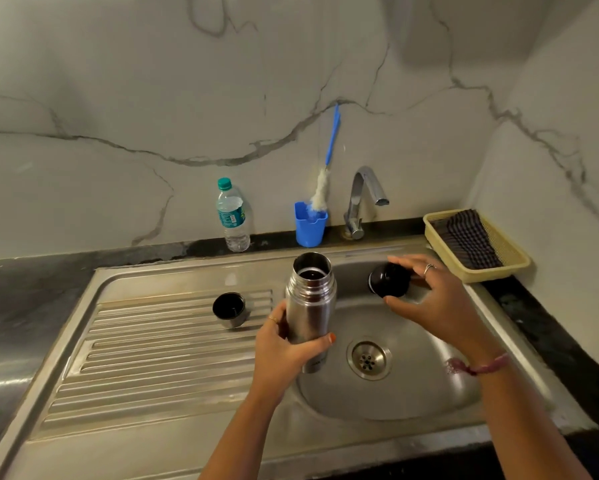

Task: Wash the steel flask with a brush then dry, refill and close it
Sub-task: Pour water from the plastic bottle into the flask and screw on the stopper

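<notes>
L hand (pixel 284 344) is gripping open steel flask (pixel 310 303) upright over sink (pixel 388 400); R hand (pixel 426 296) is holding black stopper (pixel 389 279), fingers curled.

The flask (pixel 310 299) is brushed steel with a dull sheen, its open neck ringed with threads. The sink (pixel 395 393) is the same satin steel, its drainboard (pixel 159 344) ribbed. The tap (pixel 360 202) is mirror-bright chrome. The stopper (pixel 389 280) and the cup lid (pixel 229 308) look glossy black. The water bottle (pixel 232 216) is clear plastic, the brush holder (pixel 310 223) matt blue plastic, the basket (pixel 478 244) cream plastic mesh holding checked cloth (pixel 464 237). The wall (pixel 118 98) is smooth veined marble.
</notes>
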Demonstrator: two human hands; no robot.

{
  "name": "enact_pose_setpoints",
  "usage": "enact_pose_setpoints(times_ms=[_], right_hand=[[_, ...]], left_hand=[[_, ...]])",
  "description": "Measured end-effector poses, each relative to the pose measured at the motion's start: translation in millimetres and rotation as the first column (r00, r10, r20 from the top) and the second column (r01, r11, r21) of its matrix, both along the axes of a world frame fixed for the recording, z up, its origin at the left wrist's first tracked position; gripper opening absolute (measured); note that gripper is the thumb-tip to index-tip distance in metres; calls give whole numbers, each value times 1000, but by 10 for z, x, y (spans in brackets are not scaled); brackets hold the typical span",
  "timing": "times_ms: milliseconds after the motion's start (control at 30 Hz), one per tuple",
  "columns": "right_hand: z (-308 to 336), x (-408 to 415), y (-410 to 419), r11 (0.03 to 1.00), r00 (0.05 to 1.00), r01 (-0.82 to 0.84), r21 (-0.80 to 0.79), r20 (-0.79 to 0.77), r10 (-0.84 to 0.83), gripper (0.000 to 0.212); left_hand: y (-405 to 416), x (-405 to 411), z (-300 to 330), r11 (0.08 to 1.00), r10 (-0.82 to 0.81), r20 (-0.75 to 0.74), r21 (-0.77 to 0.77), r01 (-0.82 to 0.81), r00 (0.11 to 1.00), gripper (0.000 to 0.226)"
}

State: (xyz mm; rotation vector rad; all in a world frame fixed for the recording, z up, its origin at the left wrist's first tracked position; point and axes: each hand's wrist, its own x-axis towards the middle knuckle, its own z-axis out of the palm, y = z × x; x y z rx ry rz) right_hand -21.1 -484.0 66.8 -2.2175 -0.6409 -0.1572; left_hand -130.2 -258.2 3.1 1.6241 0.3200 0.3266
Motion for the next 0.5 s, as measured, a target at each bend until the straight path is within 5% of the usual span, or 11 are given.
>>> enact_pose_setpoints(times_ms=[267, 500], right_hand=[[1011, -20, -43, 941, 934, -289, 175, -163, 318, 58], [1342, 121, 123, 854, 855, -511, -102, -169, 491, 59]], left_hand=[[-168, 46, -131, 998, -43, -38, 34, 44, 998, 64], [-267, 79, -203, 995, -60, -45, 78, 63, 997, 67]])
